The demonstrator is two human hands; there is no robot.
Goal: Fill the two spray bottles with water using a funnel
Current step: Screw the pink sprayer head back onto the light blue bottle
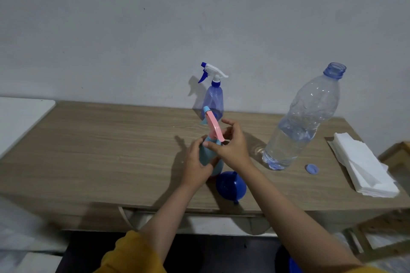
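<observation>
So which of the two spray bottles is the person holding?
The light blue one with the pink trigger head, gripped by the left hand and right hand. The purple-blue spray bottle stands untouched near the wall.

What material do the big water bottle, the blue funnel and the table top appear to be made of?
Big water bottle: thin clear plastic, glossy, dented walls. Blue funnel: opaque plastic, smooth with a sheen. Table top: wood-grain surface, matte; possibly laminate rather than solid wood.
</observation>
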